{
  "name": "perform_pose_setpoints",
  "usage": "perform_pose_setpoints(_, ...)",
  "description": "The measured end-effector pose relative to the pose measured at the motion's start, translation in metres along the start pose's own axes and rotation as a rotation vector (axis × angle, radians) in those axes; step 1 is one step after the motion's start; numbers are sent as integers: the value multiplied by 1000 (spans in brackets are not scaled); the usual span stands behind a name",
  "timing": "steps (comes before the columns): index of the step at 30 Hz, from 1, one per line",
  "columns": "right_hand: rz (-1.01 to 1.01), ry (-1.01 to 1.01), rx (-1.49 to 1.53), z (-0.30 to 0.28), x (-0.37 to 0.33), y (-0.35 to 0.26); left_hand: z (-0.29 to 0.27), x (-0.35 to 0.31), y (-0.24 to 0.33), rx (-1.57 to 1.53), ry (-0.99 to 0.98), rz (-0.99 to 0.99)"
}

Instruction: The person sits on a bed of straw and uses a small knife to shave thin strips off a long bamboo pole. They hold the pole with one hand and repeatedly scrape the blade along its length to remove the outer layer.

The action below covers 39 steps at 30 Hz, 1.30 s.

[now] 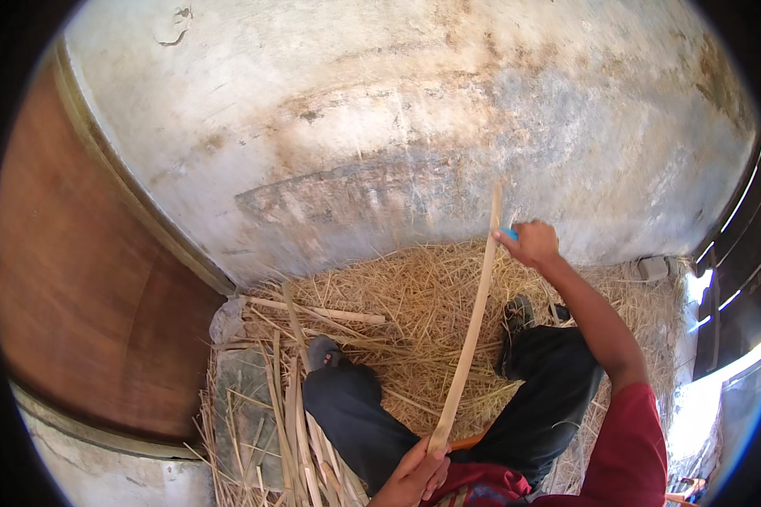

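Note:
A long, pale strip of split wood or bamboo [468, 351] slants upward from my lap toward the wall, bowing slightly. My left hand [410, 477] is closed round its near end, close to my body. Farther up, my right hand [533, 243] is closed on a blue-handled tool [509, 233] against the strip, near its far end. Only a bit of blue shows past the fingers, so the tool's blade or working end cannot be made out. The thumb lies along the strip's edge.
Straw and thin shavings [414, 287] cover the ground around my feet. Several cut strips [300, 431] are piled at my left, beside a grey stone slab [245, 406]. A stained plaster wall [380, 127] stands ahead, a brown door [101, 279] at left. A small block [654, 269] sits far right.

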State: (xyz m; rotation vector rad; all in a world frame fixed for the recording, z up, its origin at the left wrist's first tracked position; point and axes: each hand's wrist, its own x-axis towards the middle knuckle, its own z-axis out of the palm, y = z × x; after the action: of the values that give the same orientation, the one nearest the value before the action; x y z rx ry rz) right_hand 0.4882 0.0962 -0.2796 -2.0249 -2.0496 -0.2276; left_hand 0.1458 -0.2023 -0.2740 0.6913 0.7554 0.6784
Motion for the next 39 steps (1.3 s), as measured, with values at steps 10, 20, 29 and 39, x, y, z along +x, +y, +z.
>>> perform_pose_setpoints(10,-666,-181,350,-31,-134,-139,-15,33,22,-362,12,104)
perform_pose_setpoints(20,-696,85,242,-26,-86,-122,-7,37,33,-429,12,107)
perform_pose_setpoints(29,-124,-84,109,-29,-16,-58,11,13,28,-322,-26,24)
perform_pose_setpoints(39,-412,47,144,-13,-46,-85,5,13,37,-179,53,47)
